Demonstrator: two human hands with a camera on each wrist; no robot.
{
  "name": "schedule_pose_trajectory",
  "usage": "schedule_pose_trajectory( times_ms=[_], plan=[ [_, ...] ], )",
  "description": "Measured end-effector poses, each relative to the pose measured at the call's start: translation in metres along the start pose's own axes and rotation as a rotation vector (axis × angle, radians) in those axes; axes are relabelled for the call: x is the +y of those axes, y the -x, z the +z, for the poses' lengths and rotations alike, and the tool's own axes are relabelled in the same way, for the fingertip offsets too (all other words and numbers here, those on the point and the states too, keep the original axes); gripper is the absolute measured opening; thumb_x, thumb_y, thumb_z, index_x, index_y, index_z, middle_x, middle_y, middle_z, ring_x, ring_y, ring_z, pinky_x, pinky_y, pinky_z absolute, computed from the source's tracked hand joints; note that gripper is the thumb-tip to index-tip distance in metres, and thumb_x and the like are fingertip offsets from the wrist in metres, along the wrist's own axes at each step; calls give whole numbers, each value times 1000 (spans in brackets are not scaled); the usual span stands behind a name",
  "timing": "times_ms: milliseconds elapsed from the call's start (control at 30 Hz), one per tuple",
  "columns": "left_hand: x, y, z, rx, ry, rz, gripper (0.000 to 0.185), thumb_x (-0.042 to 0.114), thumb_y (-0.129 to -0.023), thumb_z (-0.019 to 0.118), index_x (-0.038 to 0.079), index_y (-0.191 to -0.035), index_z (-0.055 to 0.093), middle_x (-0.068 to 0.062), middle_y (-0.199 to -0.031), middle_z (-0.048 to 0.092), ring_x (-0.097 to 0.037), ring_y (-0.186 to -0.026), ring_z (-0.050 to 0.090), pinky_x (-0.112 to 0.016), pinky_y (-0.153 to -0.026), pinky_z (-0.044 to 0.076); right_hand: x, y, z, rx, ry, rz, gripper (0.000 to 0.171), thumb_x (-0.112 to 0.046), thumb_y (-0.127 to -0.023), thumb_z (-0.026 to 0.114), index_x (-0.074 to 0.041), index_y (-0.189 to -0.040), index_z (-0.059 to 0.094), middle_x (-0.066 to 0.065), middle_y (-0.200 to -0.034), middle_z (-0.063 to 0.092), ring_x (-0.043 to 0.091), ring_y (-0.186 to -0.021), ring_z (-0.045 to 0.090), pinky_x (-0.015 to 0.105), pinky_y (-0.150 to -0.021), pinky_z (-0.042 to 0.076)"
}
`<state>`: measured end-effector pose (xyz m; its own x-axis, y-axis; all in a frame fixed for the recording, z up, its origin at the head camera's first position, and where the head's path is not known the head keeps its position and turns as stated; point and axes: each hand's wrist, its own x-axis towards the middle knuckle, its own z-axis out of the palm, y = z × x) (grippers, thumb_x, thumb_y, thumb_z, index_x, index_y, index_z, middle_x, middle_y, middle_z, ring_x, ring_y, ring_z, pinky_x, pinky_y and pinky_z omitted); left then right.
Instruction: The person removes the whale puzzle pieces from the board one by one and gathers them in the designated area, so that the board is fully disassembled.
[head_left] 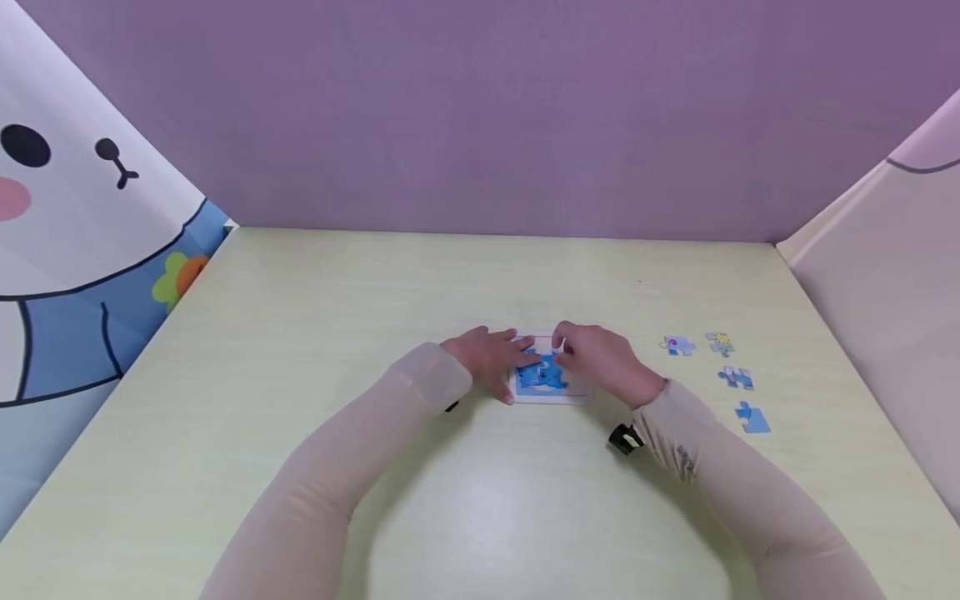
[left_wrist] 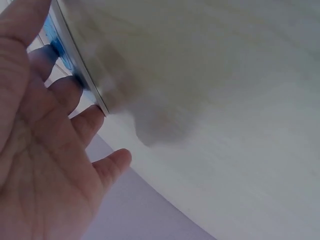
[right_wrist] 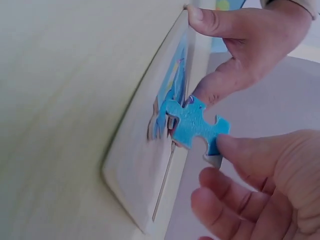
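Note:
A small jigsaw board (head_left: 551, 399) with a pale frame lies on the table, and joined blue pieces (head_left: 542, 375) fill part of it. My left hand (head_left: 489, 358) rests on the board's left side with fingers spread. In the left wrist view, the fingertips of the left hand (left_wrist: 50, 135) touch the board's edge. My right hand (head_left: 600, 358) is over the board's right side. Between its thumb and fingers it pinches a blue jigsaw piece (right_wrist: 192, 125), seen in the right wrist view just above the bare part of the board (right_wrist: 130, 175).
Several loose jigsaw pieces lie to the right: a purple-and-blue one (head_left: 678, 344), one with a yellow sun (head_left: 721, 342), a blue one (head_left: 737, 377) and a plain blue one (head_left: 752, 417). A purple panel (head_left: 487, 117) stands behind the table (head_left: 300, 292).

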<state>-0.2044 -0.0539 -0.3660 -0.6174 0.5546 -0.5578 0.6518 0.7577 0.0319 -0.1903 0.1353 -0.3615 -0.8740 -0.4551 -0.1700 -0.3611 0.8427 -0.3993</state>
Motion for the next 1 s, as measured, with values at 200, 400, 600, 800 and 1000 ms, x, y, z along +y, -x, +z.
schedule_pose_trajectory(
  times_ms=[200, 400, 600, 800, 1000],
  plan=[
    [-1, -1, 1, -2, -48, 16, 77, 52, -88, 62, 38, -152, 20, 8, -159, 12, -20, -146, 11, -49, -114, 18, 6, 11, -1, 34, -71, -84, 8, -10, -91, 65, -11, -88, 58, 4, -88, 66, 18, -72, 55, 31, -64, 45],
    [-2, 2, 2, -6, -36, 19, 74, 51, -89, 61, 39, -151, 22, 7, -159, 12, -22, -146, 11, -48, -113, 20, 16, 19, -4, 101, -130, -91, 6, -9, -92, 63, -9, -89, 58, 3, -85, 65, 17, -69, 53, 31, -62, 43],
    [-3, 4, 5, -7, 5, 5, 74, 50, -90, 61, 40, -151, 21, 9, -160, 9, -21, -146, 9, -50, -113, 19, 33, 27, -9, 137, -169, -85, 4, -8, -93, 61, -5, -93, 60, 4, -83, 64, 17, -67, 51, 32, -59, 42],
    [-4, 5, 6, 5, 13, 7, 73, 50, -89, 61, 41, -150, 23, 10, -159, 12, -20, -146, 10, -50, -113, 19, 46, 36, -17, 132, -202, -37, 4, -6, -94, 59, -5, -97, 61, 8, -86, 65, 20, -72, 55, 34, -62, 45],
    [-4, 6, 6, 22, 3, 13, 72, 49, -89, 62, 41, -150, 25, 10, -159, 14, -20, -146, 13, -49, -113, 22, 62, 44, -25, 120, -236, 15, 6, -7, -95, 57, -4, -98, 60, 11, -86, 63, 21, -72, 52, 34, -63, 44]
  ],
)
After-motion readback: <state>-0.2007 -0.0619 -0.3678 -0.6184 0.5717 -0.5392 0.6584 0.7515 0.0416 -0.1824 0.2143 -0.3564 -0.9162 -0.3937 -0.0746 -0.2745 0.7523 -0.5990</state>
